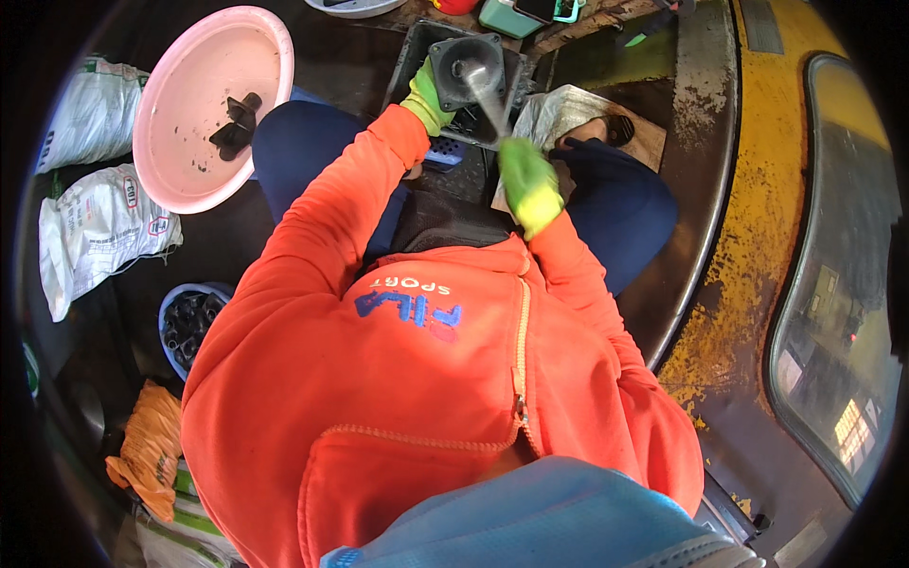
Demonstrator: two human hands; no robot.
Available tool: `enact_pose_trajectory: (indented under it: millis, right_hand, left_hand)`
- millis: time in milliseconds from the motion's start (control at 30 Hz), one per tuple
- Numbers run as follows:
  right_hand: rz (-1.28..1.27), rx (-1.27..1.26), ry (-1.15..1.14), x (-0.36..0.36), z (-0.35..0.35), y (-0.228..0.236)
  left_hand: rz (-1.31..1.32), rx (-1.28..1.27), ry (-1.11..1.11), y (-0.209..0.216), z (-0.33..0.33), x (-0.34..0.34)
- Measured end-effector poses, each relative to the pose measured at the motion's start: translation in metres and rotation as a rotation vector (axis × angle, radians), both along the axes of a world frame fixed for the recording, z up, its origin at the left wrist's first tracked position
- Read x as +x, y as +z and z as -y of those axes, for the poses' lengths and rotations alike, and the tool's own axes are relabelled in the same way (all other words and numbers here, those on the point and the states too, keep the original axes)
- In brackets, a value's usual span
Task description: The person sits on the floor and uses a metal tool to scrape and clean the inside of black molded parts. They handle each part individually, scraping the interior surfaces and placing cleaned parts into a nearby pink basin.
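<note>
In a yellow-green glove, my left hand (428, 100) grips the left edge of a dark square flanged part (466, 68) with a round hollow in its middle. My gloved right hand (528, 180) is closed around a pale, slim tool (491, 106), blurred by motion. The tool's far end reaches over the hollow; whether it touches the part I cannot tell. Below the part is a black rectangular tray (409, 64), its contents partly hidden by the part and my hands.
At left stands a pink basin (163, 128) holding black pieces (237, 128). Printed white sacks (104, 227), a small tub of black pieces (189, 327) and an orange bag (151, 440) lie nearby. A worn yellow panel (748, 204) borders the right; a green box (509, 17) sits beyond.
</note>
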State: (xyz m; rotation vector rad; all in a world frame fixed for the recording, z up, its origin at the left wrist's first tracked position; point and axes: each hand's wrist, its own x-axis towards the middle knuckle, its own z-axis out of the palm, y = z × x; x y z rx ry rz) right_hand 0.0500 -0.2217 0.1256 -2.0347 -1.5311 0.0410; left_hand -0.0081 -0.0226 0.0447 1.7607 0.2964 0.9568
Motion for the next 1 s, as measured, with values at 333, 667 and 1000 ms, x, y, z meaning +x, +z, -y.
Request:
enact_pose_trajectory:
  millis: [333,667,1000]
  right_hand:
    - [-0.841,0.072,-0.097,0.003,0.014,0.019]
    - [-0.695,0.313,-0.165,-0.001,0.015,0.002]
    - [-0.176,0.148,-0.02,0.003,0.007,0.021]
  left_hand:
    - [0.266,-0.516,-0.091,-0.004,-0.006,-0.001]
    - [0.311,-0.894,-0.222,-0.034,-0.002,-0.003]
    - [0.155,-0.658,-0.106,-0.034,-0.003,-0.007]
